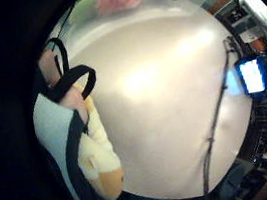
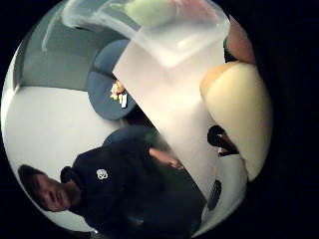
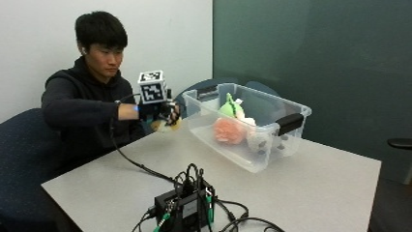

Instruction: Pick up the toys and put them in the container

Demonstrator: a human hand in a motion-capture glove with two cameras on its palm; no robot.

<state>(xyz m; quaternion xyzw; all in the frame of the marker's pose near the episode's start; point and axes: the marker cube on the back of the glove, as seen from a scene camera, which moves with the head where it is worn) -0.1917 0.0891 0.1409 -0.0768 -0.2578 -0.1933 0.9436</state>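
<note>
I am reading the outside view first: the gloved right hand (image 3: 159,112) is hovering above the surface (image 3: 309,183), just beside the near end of the clear plastic container (image 3: 293,140), and its fingers are curling round a yellowish-cream soft toy (image 3: 164,126). In the little-finger-side palm view that cream toy (image 1: 100,155) is lying against the palm, and in the thumb-side palm view it is filling the space beside the container's rim (image 2: 164,45), so I am treating it as held and not yet delivered. I am judging the task as well advanced but unfinished: the held toy is outside the container walls, and carrying it over the rim and releasing it is the step left. Counting what is inside the container, I am seeing three toys: one green toy (image 3: 228,107) standing toward the back, one pink fluffy toy (image 3: 227,130) in the middle, and one white toy (image 3: 259,140) with dark spots at the front wall. That is making four toys in total, one container and one working hand. I am finding no further toy lying on the surface, though part of it is hidden behind the cable box (image 3: 183,205).
</note>
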